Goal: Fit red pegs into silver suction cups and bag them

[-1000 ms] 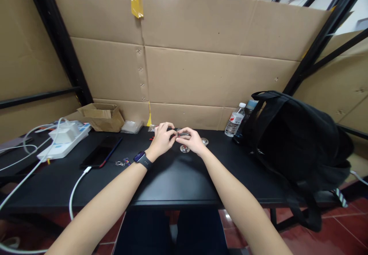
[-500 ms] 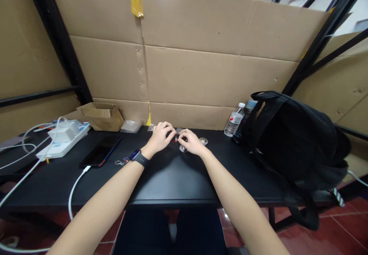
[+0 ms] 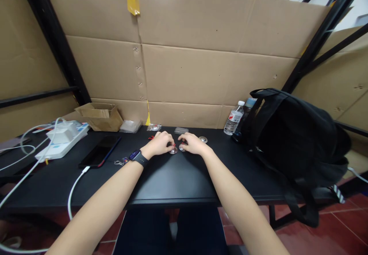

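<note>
My left hand (image 3: 161, 144), with a dark smartwatch (image 3: 135, 155) on its wrist, has its fingers pinched at a small shiny round metal disc (image 3: 173, 151) with a bit of red at its top. Just to the right, my right hand (image 3: 192, 144) pinches at a second such metal disc (image 3: 182, 148), also with red by the fingertips. Both discs are low, at the tabletop, and partly hidden by the fingers. Beyond the right hand lies a third shiny disc (image 3: 203, 139). Small red pieces (image 3: 151, 137) lie behind the left hand.
Along the back are a clear plastic packet (image 3: 154, 127), a small clear flat piece (image 3: 181, 130), a whitish packet (image 3: 130, 126) and a cardboard box (image 3: 100, 116). A phone (image 3: 99, 151), keyring (image 3: 118, 162) and power strip (image 3: 61, 144) are left; a bottle (image 3: 234, 121) and black backpack (image 3: 299, 144) right.
Both hands have lowered from a raised pinch close together to the tabletop, slightly apart. A disc now shows under the left fingers. The clear piece and packet behind are more visible.
</note>
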The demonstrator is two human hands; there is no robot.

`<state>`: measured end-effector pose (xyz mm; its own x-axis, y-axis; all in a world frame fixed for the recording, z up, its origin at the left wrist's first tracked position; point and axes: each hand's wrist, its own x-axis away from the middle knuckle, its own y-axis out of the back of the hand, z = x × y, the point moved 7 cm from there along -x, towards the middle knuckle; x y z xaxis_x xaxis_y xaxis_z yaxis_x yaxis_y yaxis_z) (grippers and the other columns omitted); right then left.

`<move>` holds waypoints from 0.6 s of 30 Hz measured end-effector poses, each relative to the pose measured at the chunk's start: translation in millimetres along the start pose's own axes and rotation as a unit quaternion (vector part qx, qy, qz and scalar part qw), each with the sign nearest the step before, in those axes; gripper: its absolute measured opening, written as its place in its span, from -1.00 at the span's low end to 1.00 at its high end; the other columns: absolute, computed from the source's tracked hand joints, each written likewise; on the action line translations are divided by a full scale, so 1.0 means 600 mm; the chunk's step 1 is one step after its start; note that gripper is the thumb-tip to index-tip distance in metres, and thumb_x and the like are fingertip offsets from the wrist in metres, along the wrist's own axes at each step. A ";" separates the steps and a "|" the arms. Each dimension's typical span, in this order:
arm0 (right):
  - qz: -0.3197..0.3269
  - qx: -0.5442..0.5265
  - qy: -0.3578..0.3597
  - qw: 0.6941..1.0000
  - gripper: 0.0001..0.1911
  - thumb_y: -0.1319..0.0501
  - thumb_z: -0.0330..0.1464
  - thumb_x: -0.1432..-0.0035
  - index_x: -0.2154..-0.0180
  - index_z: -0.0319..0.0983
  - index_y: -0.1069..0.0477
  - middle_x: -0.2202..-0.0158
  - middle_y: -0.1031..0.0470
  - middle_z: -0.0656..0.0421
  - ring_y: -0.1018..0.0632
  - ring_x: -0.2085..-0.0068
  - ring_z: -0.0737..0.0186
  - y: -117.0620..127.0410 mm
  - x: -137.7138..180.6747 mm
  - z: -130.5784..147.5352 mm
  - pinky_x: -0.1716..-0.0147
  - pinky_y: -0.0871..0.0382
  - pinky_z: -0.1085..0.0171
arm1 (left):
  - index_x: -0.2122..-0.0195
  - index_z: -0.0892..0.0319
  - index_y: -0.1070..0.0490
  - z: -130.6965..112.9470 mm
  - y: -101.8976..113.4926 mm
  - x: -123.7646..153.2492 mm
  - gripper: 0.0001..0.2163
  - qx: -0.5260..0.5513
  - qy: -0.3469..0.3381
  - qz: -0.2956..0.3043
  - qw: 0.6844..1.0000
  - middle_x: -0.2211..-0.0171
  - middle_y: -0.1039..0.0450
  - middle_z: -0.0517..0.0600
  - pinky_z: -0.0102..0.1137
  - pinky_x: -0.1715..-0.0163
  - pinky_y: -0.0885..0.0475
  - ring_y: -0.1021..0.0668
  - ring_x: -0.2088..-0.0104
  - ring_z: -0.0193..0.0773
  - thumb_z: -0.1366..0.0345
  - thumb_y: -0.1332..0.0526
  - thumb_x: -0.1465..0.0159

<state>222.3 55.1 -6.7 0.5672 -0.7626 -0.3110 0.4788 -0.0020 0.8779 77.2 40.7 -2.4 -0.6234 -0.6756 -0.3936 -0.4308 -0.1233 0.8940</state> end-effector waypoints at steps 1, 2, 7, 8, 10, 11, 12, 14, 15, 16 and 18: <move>0.017 0.006 -0.010 1.000 -0.71 -0.36 -0.46 -0.04 0.13 -0.19 -0.57 0.28 -0.52 0.14 -0.52 0.27 0.22 -0.002 0.002 -0.006 0.22 -0.33 0.30 | 0.38 0.05 -0.57 -0.003 0.000 0.000 -0.92 -0.008 0.001 0.004 1.000 0.32 -0.56 0.01 -0.24 0.07 -0.27 -0.51 0.16 -0.09 0.23 -0.29 -0.20; 0.033 0.008 -0.017 0.999 -0.74 -0.35 -0.49 -0.02 0.19 -0.18 -0.59 0.33 -0.53 0.17 -0.52 0.30 0.24 -0.005 0.003 -0.010 0.26 -0.32 0.32 | 0.40 0.06 -0.56 -0.007 0.001 0.001 -0.93 -0.017 0.002 0.008 1.000 0.36 -0.56 0.00 -0.25 0.08 -0.27 -0.52 0.18 -0.10 0.26 -0.28 -0.19; 0.060 0.002 -0.039 0.997 -0.77 -0.25 -0.62 0.01 0.46 -0.21 -0.58 0.48 -0.56 0.18 -0.52 0.43 0.28 -0.008 0.005 -0.012 0.38 -0.28 0.36 | 0.33 0.02 -0.54 -0.028 0.002 0.001 -0.88 -0.021 -0.015 0.024 0.999 0.41 -0.54 -0.04 -0.34 0.20 -0.31 -0.55 0.29 -0.15 0.38 -0.24 -0.17; 0.058 0.002 -0.044 0.997 -0.77 -0.24 -0.63 0.01 0.47 -0.21 -0.58 0.49 -0.57 0.17 -0.53 0.43 0.27 -0.007 0.005 -0.011 0.39 -0.28 0.36 | 0.30 0.01 -0.55 -0.031 0.001 0.001 -0.86 -0.008 -0.023 0.025 0.999 0.40 -0.54 -0.05 -0.36 0.23 -0.32 -0.56 0.30 -0.16 0.39 -0.24 -0.17; 0.052 0.004 -0.057 0.997 -0.76 -0.25 -0.64 0.02 0.47 -0.22 -0.59 0.48 -0.59 0.15 -0.54 0.43 0.25 -0.005 0.004 -0.011 0.40 -0.29 0.36 | 0.27 0.00 -0.56 -0.036 -0.001 0.000 -0.84 0.022 -0.032 0.030 0.999 0.37 -0.55 -0.04 -0.39 0.26 -0.35 -0.57 0.32 -0.19 0.38 -0.23 -0.19; 0.048 0.007 -0.063 0.997 -0.76 -0.25 -0.64 0.03 0.46 -0.22 -0.60 0.47 -0.60 0.14 -0.55 0.42 0.23 -0.004 0.004 -0.012 0.40 -0.30 0.36 | 0.29 0.00 -0.56 -0.036 -0.003 0.000 -0.85 0.033 -0.031 0.033 0.998 0.37 -0.55 -0.04 -0.40 0.28 -0.36 -0.58 0.33 -0.20 0.38 -0.22 -0.21; 0.045 0.011 -0.069 0.997 -0.75 -0.26 -0.65 0.03 0.45 -0.22 -0.61 0.47 -0.60 0.14 -0.56 0.42 0.22 -0.004 0.004 -0.014 0.40 -0.31 0.35 | 0.33 0.02 -0.56 -0.035 -0.005 -0.001 -0.87 0.039 -0.025 0.036 0.998 0.37 -0.55 -0.02 -0.41 0.28 -0.38 -0.58 0.34 -0.20 0.37 -0.22 -0.22; 0.041 0.015 -0.082 0.996 -0.75 -0.26 -0.65 0.03 0.44 -0.22 -0.61 0.47 -0.61 0.12 -0.57 0.41 0.21 -0.004 0.003 -0.020 0.39 -0.32 0.35 | 0.42 0.06 -0.54 -0.030 -0.008 -0.003 -0.88 0.040 -0.005 0.038 0.998 0.40 -0.55 0.00 -0.40 0.28 -0.40 -0.59 0.34 -0.18 0.35 -0.22 -0.22; 0.040 0.015 -0.089 0.995 -0.75 -0.27 -0.66 0.04 0.44 -0.22 -0.61 0.47 -0.61 0.12 -0.58 0.41 0.21 -0.004 0.003 -0.022 0.38 -0.33 0.35 | 0.45 0.07 -0.52 -0.027 -0.009 -0.004 -0.87 0.039 0.005 0.036 0.999 0.41 -0.55 0.00 -0.40 0.28 -0.41 -0.59 0.35 -0.17 0.35 -0.23 -0.22; 0.040 0.013 -0.093 0.995 -0.75 -0.27 -0.66 0.04 0.45 -0.22 -0.61 0.47 -0.61 0.11 -0.58 0.41 0.20 -0.004 0.004 -0.025 0.37 -0.34 0.34 | 0.46 0.07 -0.52 -0.024 -0.010 -0.005 -0.87 0.040 0.012 0.034 0.999 0.43 -0.55 0.01 -0.39 0.28 -0.41 -0.60 0.35 -0.17 0.35 -0.24 -0.21; 0.040 0.011 -0.096 0.995 -0.75 -0.27 -0.66 0.04 0.46 -0.22 -0.60 0.47 -0.62 0.11 -0.59 0.40 0.20 -0.003 0.005 -0.027 0.36 -0.36 0.34 | 0.47 0.08 -0.51 -0.022 -0.009 -0.006 -0.87 0.049 0.014 0.026 0.998 0.44 -0.55 0.00 -0.39 0.29 -0.41 -0.59 0.38 -0.18 0.37 -0.23 -0.21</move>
<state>233.8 63.2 -15.1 0.4634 -0.8703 -0.1670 0.4222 0.0511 0.9051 90.4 34.6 -3.0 -0.6294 -0.6988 -0.3399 -0.4607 -0.0167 0.8874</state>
